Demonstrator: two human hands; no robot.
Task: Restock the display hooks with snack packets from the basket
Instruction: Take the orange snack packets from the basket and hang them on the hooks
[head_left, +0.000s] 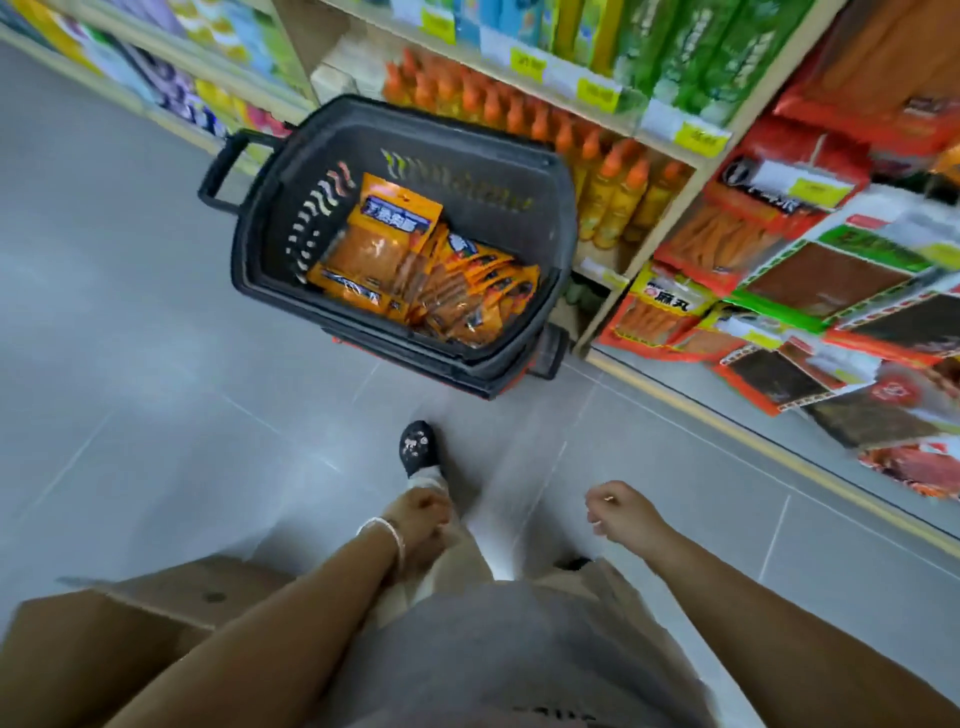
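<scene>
Left hand loosely curled, nothing in it, by the trouser leg. Right hand loosely curled, empty. Both are on the near side of the black basket, apart from it. Orange snack packets are heaped inside the basket. Hanging display packets are right of the basket, orange bottles behind it.

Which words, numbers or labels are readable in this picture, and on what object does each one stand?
"麻丸": on a yellow and red packet on the display.
Blue label on the orange packets in the basket: too blurred to read.
Yellow price tags on the shelf edge: too blurred to read.
Black and white label on a red packet: too blurred to read.
</scene>
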